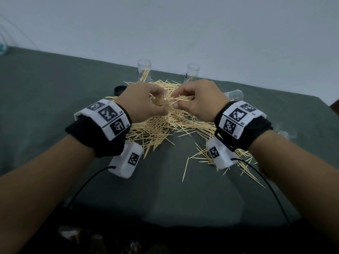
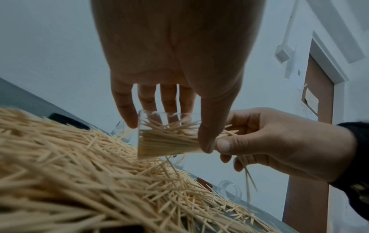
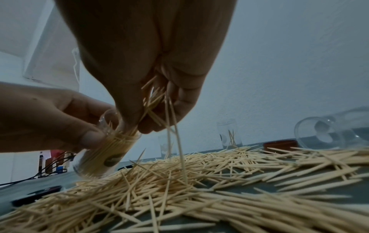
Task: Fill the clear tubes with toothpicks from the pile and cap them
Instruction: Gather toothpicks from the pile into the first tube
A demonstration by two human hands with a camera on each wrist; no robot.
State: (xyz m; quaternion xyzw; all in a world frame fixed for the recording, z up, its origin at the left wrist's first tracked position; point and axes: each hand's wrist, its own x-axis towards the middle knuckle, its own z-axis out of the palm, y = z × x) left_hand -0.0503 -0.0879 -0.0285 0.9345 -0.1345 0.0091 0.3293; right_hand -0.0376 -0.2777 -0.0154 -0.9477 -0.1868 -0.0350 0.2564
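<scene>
My left hand [image 1: 145,101] grips a clear tube [image 2: 169,138] packed with toothpicks, tilted above the toothpick pile [image 1: 165,125]. The same tube [image 3: 105,151] shows in the right wrist view, mouth towards my right hand. My right hand [image 1: 198,101] pinches a bundle of toothpicks [image 1: 180,99] at the tube's mouth; a few toothpicks [image 3: 175,134] dangle from it down to the pile. Two more clear tubes stand upright behind the pile, one on the left [image 1: 144,70], one on the right [image 1: 192,72], each with a few toothpicks inside.
A black cap [image 1: 120,89] lies left of the pile. An empty clear tube [image 1: 235,95] lies on its side at the right, with a red-brown cap [image 3: 279,144] near it. Another clear piece [image 1: 286,133] sits at the far right. Grey-green cloth [image 1: 45,99] covers the table.
</scene>
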